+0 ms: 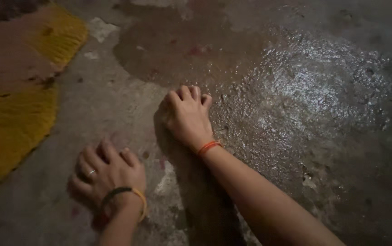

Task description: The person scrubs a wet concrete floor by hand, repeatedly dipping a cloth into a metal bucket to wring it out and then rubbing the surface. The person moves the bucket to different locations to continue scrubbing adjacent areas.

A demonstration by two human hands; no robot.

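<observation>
Left hand [107, 175] is pressed down flat-ish with fingers curled; right hand [187, 116] reaches further ahead, arm stretched, fingers bent under.

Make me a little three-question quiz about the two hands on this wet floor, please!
1. True or false: the right hand, the one with the orange thread band at its wrist, rests at the edge of the shiny wet patch of grey cement floor.
2. Which hand wears a thin silver ring? A) left hand B) right hand C) both
3. Fill in: the painted patch of floor at the left edge is mostly ____ in colour.

Key: 1 true; 2 A; 3 yellow. Both hands press on the floor with fingers curled, and it cannot be told whether either holds anything.
</observation>
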